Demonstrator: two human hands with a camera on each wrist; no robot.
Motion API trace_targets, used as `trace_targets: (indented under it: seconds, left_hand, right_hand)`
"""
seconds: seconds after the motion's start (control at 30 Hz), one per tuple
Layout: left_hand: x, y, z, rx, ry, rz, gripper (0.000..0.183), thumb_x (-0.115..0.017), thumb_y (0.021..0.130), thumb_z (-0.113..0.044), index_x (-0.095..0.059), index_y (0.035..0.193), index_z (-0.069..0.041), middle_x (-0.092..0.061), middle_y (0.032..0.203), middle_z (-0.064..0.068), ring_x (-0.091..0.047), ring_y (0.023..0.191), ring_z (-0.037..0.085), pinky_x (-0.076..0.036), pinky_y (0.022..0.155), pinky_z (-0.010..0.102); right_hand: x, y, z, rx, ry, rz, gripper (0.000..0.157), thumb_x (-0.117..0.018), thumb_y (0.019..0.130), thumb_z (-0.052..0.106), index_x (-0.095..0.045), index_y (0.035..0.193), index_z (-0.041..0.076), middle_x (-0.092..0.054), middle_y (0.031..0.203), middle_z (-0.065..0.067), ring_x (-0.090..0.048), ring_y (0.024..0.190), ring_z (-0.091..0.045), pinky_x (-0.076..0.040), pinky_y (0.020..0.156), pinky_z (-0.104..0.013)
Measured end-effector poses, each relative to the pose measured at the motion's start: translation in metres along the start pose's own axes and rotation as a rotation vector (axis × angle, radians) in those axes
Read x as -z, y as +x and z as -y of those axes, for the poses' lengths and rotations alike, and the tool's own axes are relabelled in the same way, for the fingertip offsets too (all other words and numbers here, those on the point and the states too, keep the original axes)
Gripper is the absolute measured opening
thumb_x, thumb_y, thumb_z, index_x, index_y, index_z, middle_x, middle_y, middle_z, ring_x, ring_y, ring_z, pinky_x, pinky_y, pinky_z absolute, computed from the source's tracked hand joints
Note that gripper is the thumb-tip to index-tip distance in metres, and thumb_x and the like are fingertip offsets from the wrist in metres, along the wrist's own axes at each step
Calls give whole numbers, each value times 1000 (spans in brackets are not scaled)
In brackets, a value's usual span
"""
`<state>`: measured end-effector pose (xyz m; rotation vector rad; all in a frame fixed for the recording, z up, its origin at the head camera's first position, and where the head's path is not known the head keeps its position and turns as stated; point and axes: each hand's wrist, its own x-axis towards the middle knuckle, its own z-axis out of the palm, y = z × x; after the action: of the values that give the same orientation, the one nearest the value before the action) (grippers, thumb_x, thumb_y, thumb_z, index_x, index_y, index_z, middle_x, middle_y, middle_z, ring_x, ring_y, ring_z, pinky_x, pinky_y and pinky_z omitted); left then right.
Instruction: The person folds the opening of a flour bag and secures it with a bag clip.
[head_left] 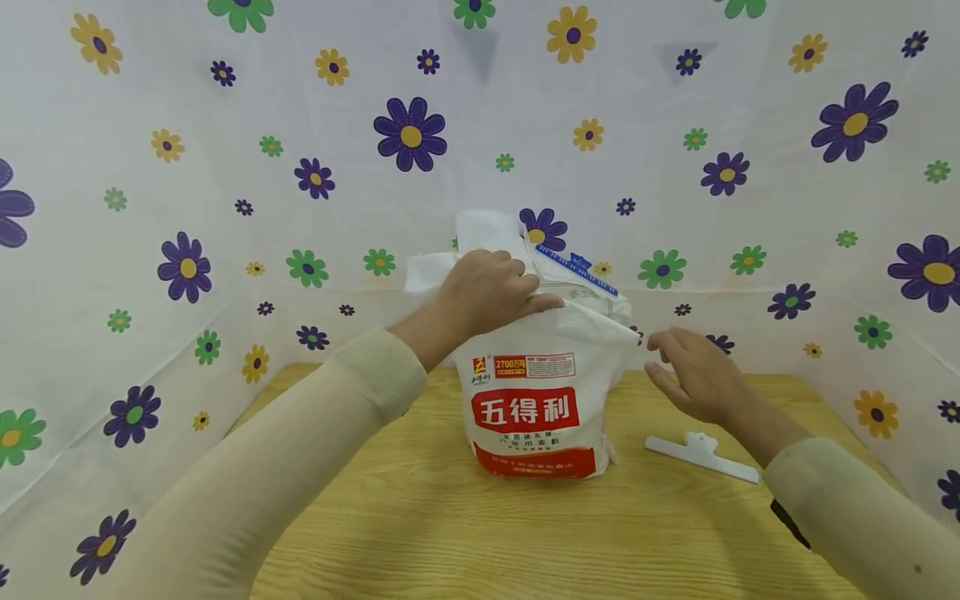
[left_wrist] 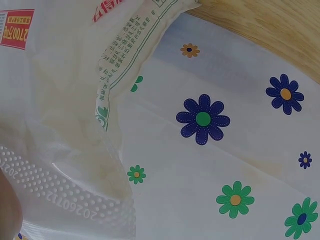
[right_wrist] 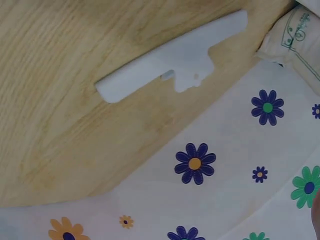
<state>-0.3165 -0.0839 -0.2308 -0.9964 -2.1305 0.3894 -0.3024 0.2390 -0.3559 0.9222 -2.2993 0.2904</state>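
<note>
A white flour bag (head_left: 525, 417) with red printing stands upright on the table. My left hand (head_left: 491, 292) grips its top edge, the thumb lying along the front; the left wrist view shows the bag's clear, dotted top seam (left_wrist: 70, 195). My right hand (head_left: 693, 375) is at the bag's upper right corner with fingers loosely bent and nothing visible in them; whether a fingertip touches the corner I cannot tell. Below that hand a white sealing clip (head_left: 701, 454) lies on the table. The right wrist view shows this clip (right_wrist: 170, 55) whole.
Behind the flour bag stands another white bag (head_left: 581, 292) with a blue sealing clip (head_left: 576, 268) across its slanted top. White flaps (head_left: 487, 229) rise behind my left hand. A flower-patterned sheet (head_left: 337, 125) surrounds the wooden table (head_left: 420, 533) at the back and sides.
</note>
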Motion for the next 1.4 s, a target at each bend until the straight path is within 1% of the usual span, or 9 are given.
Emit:
trace_targets:
  seconds: [0.2, 0.43, 0.57, 0.73, 0.97, 1.07, 1.2, 1.33, 1.4]
  left_hand:
    - [-2, 0, 0, 7, -12, 4, 54, -45, 100, -59, -74, 83, -17, -67, 67, -4, -58, 57, 12, -47, 54, 22]
    - [-2, 0, 0, 11, -15, 6, 53, -46, 100, -59, -74, 83, -17, -67, 67, -3, -58, 56, 12, -47, 54, 22]
    - [-3, 0, 0, 9, -27, 1, 53, -46, 100, -59, -74, 81, -17, -66, 65, -4, -56, 55, 12, -45, 53, 22]
    - [-4, 0, 1, 8, -30, -9, 53, -47, 100, -59, -73, 81, -17, -65, 64, -4, -54, 54, 12, -44, 52, 22]
    - [-5, -1, 1, 7, -27, -15, 54, -47, 100, -59, -74, 81, -16, -65, 64, -3, -55, 54, 12, -45, 52, 22]
    - [-4, -1, 2, 9, -28, -15, 54, -46, 100, -59, -74, 81, -16, -65, 64, -3, -55, 54, 12, -45, 52, 22]
    - [-3, -1, 2, 12, -28, -2, 54, -45, 100, -59, -74, 82, -17, -66, 65, -4, -55, 55, 12, -45, 53, 21]
    - [-2, -2, 1, 12, -38, 9, 53, -46, 100, -58, -74, 85, -16, -68, 68, -3, -58, 56, 12, -47, 54, 22]
    - [-2, -2, 1, 14, -37, 10, 53, -46, 100, -58, -75, 85, -16, -68, 68, -3, -59, 57, 13, -47, 54, 22]
  right_hand:
    - [-11, -22, -11, -129, -47, 26, 21, -57, 98, 21, -61, 105, 1, -62, 88, -11, -58, 77, -24, -49, 67, -42]
    - [-21, -45, -23, -173, -85, 42, 23, -55, 101, 23, -61, 99, 2, -62, 84, -10, -58, 73, -23, -49, 67, -42]
    - [-26, -59, -26, -212, -104, 83, 24, -54, 101, 25, -62, 100, 1, -65, 87, -12, -59, 74, -24, -51, 69, -45]
    - [-30, -72, -27, -269, -120, 126, 25, -55, 101, 25, -60, 102, 1, -65, 90, -15, -61, 79, -29, -51, 75, -49]
    - [-42, -88, -30, -328, -125, 140, 24, -55, 101, 25, -60, 97, 3, -61, 85, -11, -57, 74, -25, -49, 69, -46]
    - [-45, -91, -30, -374, -103, 181, 26, -52, 103, 26, -59, 97, 2, -62, 88, -12, -58, 76, -26, -49, 70, -48]
    - [-47, -91, -29, -438, -83, 267, 31, -46, 106, 31, -57, 97, 3, -61, 88, -12, -57, 76, -26, -49, 70, -47]
    - [-48, -91, -28, -471, -80, 337, 32, -44, 106, 32, -55, 93, 5, -58, 85, -9, -54, 74, -24, -47, 68, -44]
    - [-49, -92, -28, -482, -77, 362, 36, -41, 107, 32, -57, 96, 2, -60, 89, -13, -57, 79, -28, -49, 72, -47]
